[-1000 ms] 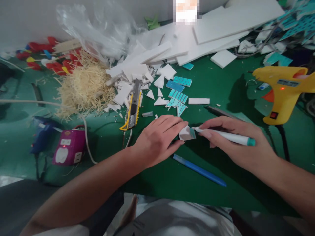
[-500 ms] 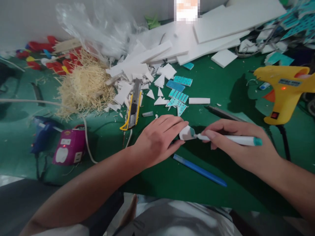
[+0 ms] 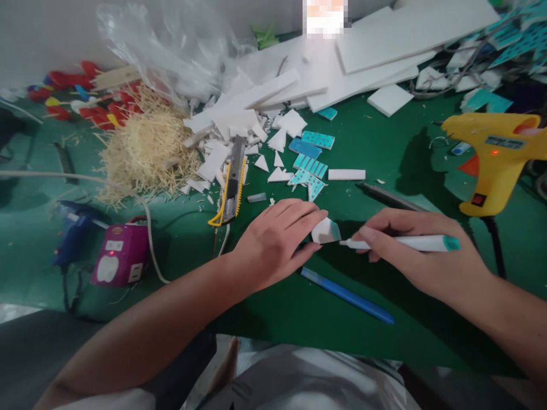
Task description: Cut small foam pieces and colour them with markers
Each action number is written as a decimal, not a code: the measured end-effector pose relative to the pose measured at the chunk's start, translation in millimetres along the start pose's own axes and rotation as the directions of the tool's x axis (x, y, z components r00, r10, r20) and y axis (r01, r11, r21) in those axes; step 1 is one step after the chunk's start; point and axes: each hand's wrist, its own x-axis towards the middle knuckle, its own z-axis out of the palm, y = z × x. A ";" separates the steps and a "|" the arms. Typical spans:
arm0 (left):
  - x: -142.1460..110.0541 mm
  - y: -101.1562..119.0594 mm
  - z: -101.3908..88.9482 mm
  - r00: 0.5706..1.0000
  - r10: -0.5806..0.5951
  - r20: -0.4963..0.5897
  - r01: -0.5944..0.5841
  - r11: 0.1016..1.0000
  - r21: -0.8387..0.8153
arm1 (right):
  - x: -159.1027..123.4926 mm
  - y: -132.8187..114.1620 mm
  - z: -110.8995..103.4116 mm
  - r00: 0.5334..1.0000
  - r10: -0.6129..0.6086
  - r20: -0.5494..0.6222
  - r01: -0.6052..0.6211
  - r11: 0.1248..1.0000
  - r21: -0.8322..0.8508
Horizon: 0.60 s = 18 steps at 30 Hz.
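My left hand (image 3: 276,242) lies on the green table (image 3: 376,142) and pinches a small white foam piece (image 3: 325,231) between thumb and fingers. One edge of the piece is coloured teal. My right hand (image 3: 416,250) grips a white marker with a teal end (image 3: 405,244). The marker tip sits at the right edge of the foam piece. A blue pen (image 3: 346,296) lies on the table just below both hands.
A yellow utility knife (image 3: 233,182) lies among white foam scraps (image 3: 239,134); teal-painted pieces (image 3: 310,165) beside them. A yellow glue gun (image 3: 496,159) stands at right. Straw pile (image 3: 145,151), purple device (image 3: 122,256), foam sheets (image 3: 384,51) at the back.
My right hand has drawn the marker to the right, from over the foam piece to its right edge. The left hand has stayed put.
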 end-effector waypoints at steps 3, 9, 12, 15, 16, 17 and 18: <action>0.1 -0.2 0.1 1.000 -0.006 0.003 0.006 1.000 0.002 | 0.2 0.3 0.6 1.000 0.006 0.004 -0.006 1.000 0.002; 1.0 -0.1 -1.1 1.000 0.000 0.012 0.000 1.000 0.000 | 1.9 -1.8 4.1 0.997 -0.010 -0.079 0.013 0.999 0.048; 1.1 -0.1 -1.6 1.000 0.003 0.006 -0.003 1.000 0.002 | 2.6 -3.2 3.7 1.000 -0.011 -0.023 0.011 1.000 0.017; 1.2 -0.1 -1.5 1.000 0.007 -0.001 -0.007 1.000 0.002 | 2.5 -3.1 4.2 0.998 -0.025 -0.057 0.027 0.999 0.029; 1.3 0.0 -1.4 1.000 0.006 0.000 -0.006 1.000 0.001 | 2.4 -3.1 4.6 0.997 -0.032 -0.075 0.035 0.999 0.039; 1.4 0.0 -1.3 1.000 0.004 0.002 -0.004 1.000 0.002 | 2.5 -3.2 4.9 0.996 -0.033 -0.078 0.036 0.998 0.042; 1.5 0.1 -1.2 1.000 0.004 0.003 -0.004 1.000 0.002 | 2.7 -3.4 5.0 0.997 -0.030 -0.064 0.032 0.999 0.040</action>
